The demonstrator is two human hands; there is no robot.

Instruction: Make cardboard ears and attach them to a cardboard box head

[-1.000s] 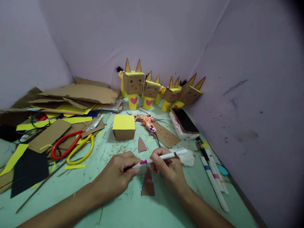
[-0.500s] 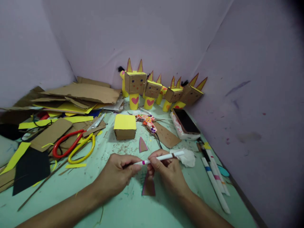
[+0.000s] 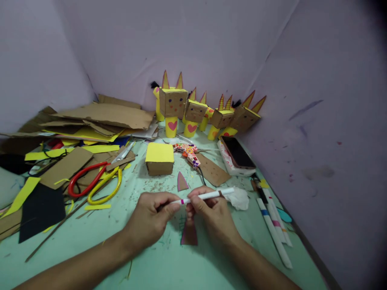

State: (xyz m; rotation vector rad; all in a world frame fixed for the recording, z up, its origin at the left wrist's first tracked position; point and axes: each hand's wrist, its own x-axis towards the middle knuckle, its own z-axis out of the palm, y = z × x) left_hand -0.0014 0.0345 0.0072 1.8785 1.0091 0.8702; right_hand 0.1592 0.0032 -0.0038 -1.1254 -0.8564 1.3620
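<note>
"Marker (image 3: 209, 196), slender and white, with a magenta band toward one end: how do you hold it?"

"You hold it crosswise above the pale green table (image 3: 163, 268). Your left hand (image 3: 152, 217) pinches the end beside the band between thumb and index finger; your right hand (image 3: 215, 215) has its fingers closed round the barrel."

"What lies beneath your grip?"

"A tall brown cardboard triangle with a purple edge (image 3: 189, 237). Your right fingertips hide its upper part; whether they touch it, one cannot tell."

"And beyond your hands?"

"A smaller brown cardboard triangle, also purple-edged (image 3: 182, 183), then a cardboard box with a yellow top (image 3: 160, 159). A floral-patterned, gun-shaped tool (image 3: 194, 158) lies to the box's right."

"At either side?"

"To your right, a crumpled white tissue (image 3: 241, 200) shows behind the marker's far end; white markers with coloured bands (image 3: 275, 235) lie farther out. To your left, scissors with one red and one yellow handle (image 3: 97, 165) rest among cardboard scraps."
</note>
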